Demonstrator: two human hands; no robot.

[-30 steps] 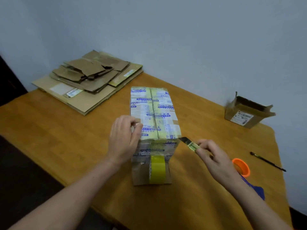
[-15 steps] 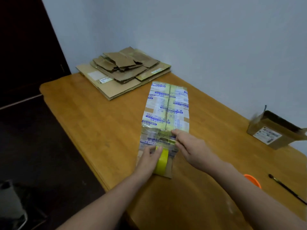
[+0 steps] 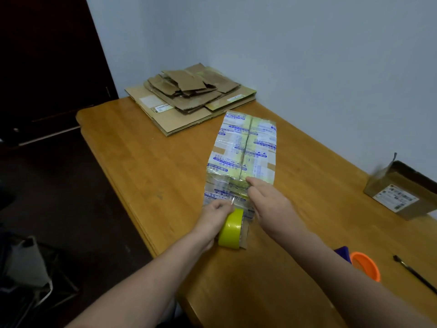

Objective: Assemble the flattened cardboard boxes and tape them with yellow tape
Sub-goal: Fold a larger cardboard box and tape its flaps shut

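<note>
An assembled cardboard box (image 3: pixel 243 147), covered in old printed tape, stands on the wooden table (image 3: pixel 146 162). A yellow tape roll (image 3: pixel 230 228) hangs against the box's near end face. My left hand (image 3: pixel 215 215) grips the roll from the left side. My right hand (image 3: pixel 267 202) rests on the box's near top edge, fingers pressed down on the tape at the seam; whether it holds a small cutter is hidden. A stack of flattened cardboard boxes (image 3: pixel 189 98) lies at the table's far corner.
A small open cardboard box (image 3: pixel 402 192) sits at the right by the wall. An orange ring-shaped object (image 3: pixel 365 265) with something blue (image 3: pixel 343 253) beside it and a thin black pen (image 3: pixel 416 275) lie near my right forearm. The table's left edge borders dark floor.
My left hand dropped from the box's side to the tape roll. My right hand came in from the right onto the box's near top edge. The view swung left.
</note>
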